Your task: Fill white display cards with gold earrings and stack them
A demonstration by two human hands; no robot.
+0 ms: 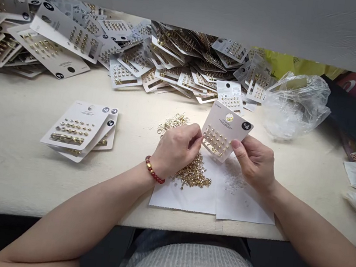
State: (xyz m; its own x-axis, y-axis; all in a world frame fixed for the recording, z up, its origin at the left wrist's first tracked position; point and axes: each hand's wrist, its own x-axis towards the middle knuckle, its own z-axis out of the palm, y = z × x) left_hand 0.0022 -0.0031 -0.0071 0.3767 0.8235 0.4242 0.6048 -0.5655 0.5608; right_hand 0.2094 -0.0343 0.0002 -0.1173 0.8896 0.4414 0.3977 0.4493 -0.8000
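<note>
Though flat, a gold-studded card [226, 133]

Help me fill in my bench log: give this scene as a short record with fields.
Right hand: grips a tilted earring card by its right side
Left hand: fingertips at that card's left edge; any item pinched there is hidden
Below the hands: small gold-coloured pieces on white paper
Far left: small card stack
Back: large card heap
Back right: clear plastic bag
</note>
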